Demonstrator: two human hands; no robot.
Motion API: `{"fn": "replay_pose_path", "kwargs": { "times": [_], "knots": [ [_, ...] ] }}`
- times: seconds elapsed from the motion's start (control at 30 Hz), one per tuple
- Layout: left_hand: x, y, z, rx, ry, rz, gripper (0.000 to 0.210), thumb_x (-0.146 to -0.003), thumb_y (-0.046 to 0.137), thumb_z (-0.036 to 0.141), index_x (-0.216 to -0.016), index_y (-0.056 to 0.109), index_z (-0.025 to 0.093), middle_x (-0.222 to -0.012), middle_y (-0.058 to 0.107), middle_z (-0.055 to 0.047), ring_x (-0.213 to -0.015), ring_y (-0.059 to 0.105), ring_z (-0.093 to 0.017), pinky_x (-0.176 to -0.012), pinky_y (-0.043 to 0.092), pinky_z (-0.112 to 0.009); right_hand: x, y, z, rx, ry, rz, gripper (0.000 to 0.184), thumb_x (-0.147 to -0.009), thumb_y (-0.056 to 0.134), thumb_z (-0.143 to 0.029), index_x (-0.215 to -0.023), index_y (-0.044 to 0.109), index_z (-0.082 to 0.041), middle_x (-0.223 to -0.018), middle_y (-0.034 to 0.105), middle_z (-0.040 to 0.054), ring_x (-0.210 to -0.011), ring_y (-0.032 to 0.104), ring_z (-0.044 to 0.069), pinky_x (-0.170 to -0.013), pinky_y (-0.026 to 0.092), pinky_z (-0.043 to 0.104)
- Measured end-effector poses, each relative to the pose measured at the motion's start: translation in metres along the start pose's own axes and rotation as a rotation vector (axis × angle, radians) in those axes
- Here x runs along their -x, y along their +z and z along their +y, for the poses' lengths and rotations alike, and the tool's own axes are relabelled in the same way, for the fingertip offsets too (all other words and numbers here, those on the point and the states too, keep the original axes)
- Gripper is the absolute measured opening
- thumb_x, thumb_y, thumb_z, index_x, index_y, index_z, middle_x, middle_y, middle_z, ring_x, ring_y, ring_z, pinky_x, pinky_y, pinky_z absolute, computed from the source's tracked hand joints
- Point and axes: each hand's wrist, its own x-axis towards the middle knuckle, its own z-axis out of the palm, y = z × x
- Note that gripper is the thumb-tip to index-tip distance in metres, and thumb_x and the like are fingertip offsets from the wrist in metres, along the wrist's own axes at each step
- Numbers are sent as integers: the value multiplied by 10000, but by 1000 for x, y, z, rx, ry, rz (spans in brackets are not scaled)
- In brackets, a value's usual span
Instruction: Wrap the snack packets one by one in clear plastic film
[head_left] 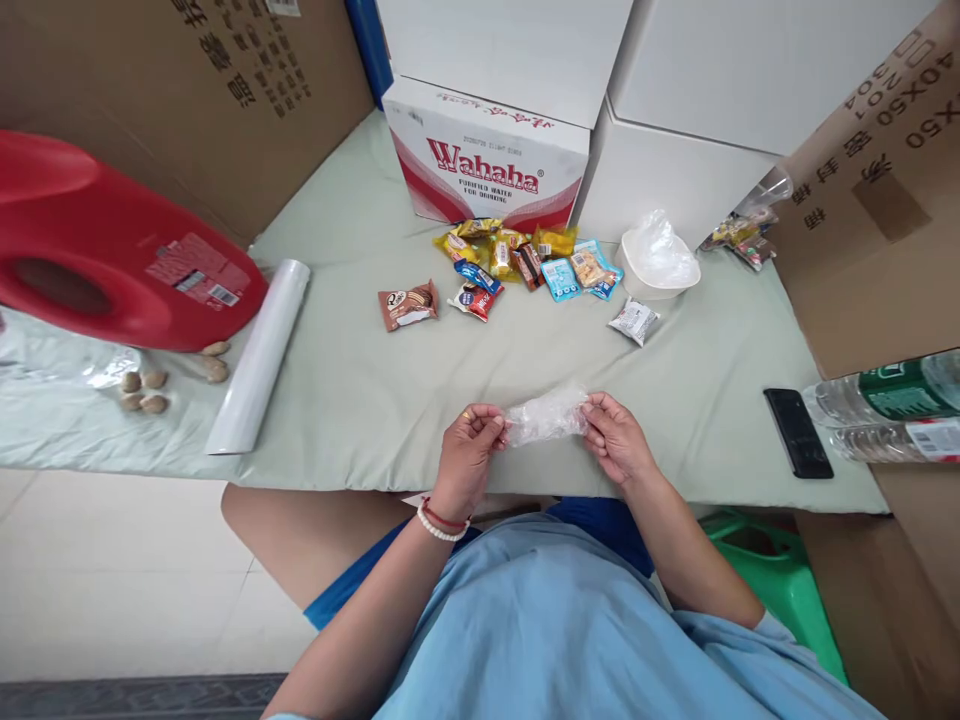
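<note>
A crumpled clear plastic film or bag (pixel 547 416) is stretched between my two hands over the front of the table. My left hand (pixel 474 450) pinches its left end, and my right hand (pixel 616 436) pinches the other end. Beyond my hands lie several wrapped snacks: a brown packet (pixel 409 305), a red and white packet (pixel 475 299), yellow packets (pixel 504 254), light blue packets (pixel 561 279) and a silver packet (pixel 634 320). A white bowl (pixel 660 270) with clear plastic in it stands at the back right.
On the left are a white roll (pixel 259 358), a large red jug (pixel 120 250) and several walnut-like brown pieces (pixel 154 404). A black phone (pixel 799 433) and plastic bottles (pixel 892 395) lie on the right. A Wahaha carton (pixel 487 160) and white boxes (pixel 675 170) line the back.
</note>
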Motion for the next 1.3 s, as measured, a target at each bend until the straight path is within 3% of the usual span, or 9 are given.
{"fn": "replay_pose_path", "kwargs": {
  "times": [0.13,0.23,0.33,0.43,0.67,0.87,1.0,1.17,1.3],
  "knots": [
    [12,3,-3,-328,281,86,585,-899,661,671,-1241,616,199,-1225,670,-127,-1103,663,-249,-912,559,-400,7,3,5,36,-10,-13,521,-668,935,-534,-889,579,-222,-656,516,-99,-414,274,11,-361,183,147],
    [22,14,-2,-627,502,-3,827,-785,778,699,-1399,554,191,-1472,560,-183,-1387,531,-349,-1138,458,-522,14,8,3,107,-20,-48,509,-702,908,-573,-886,585,-225,-630,502,-98,-416,282,27,-365,171,168],
    [21,23,1,-700,422,-50,498,-891,674,636,-1116,691,192,-1146,702,-126,-1129,653,-300,-985,521,-449,18,7,-8,210,-15,-128,508,-727,878,-621,-903,621,-219,-612,478,-95,-432,294,43,-386,177,188],
    [15,24,3,-524,208,-64,400,-974,554,566,-807,646,215,-711,616,-15,-694,585,-182,-694,476,-325,12,-4,-22,317,-28,-176,502,-743,856,-635,-920,663,-207,-625,485,-81,-464,310,56,-426,208,207],
    [18,23,2,-274,89,63,433,-955,594,652,-887,618,225,-561,473,63,-527,421,-136,-526,330,-270,10,-13,-25,553,-426,136,384,-866,747,-605,-921,679,-230,-738,577,-17,-620,447,134,-568,380,267],
    [20,25,-1,-185,133,78,502,-891,688,719,-900,612,223,-703,555,33,-620,468,-140,-591,393,-277,34,30,9,820,-586,-330,296,-851,826,-495,-1046,757,-284,-977,710,58,-838,607,224,-766,499,350],
    [19,17,0,-10,137,78,609,-808,735,797,-1001,617,232,-751,599,25,-623,502,-141,-594,429,-284,24,34,16,680,-448,-285,237,-926,744,-485,-870,752,-255,-769,651,13,-656,525,159,-655,438,303],
    [13,3,10,86,92,138,625,-813,691,839,-936,634,228,-540,343,99,-445,277,-92,-441,231,-260,17,19,9,269,-249,-109,373,-750,893,-544,-800,709,-224,-682,595,-25,-593,456,111,-566,375,243],
    [6,-8,11,61,85,165,545,-684,922,571,-969,616,222,-601,412,113,-489,302,-71,-482,241,-226,20,1,15,191,-93,-12,461,-704,895,-588,-813,645,-216,-698,619,-28,-492,336,69,-453,245,216]
  ]
}}
